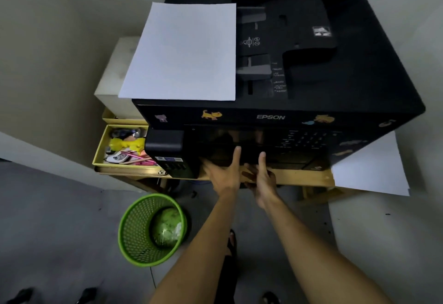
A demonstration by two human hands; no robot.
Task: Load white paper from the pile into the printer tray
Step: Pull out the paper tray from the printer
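Observation:
A black Epson printer stands on a wooden table. A stack of white paper lies on its lid at the left. More white paper sticks out from under its right side. My left hand and my right hand are side by side at the printer tray front, low on the printer's face. Both thumbs lie up against the dark panel, and the fingers reach in beneath it, partly hidden and blurred. No paper is in either hand.
A yellow tray of small stationery sits left of the printer, with a pale box behind it. A green mesh bin stands on the floor at the lower left. My feet show below my arms.

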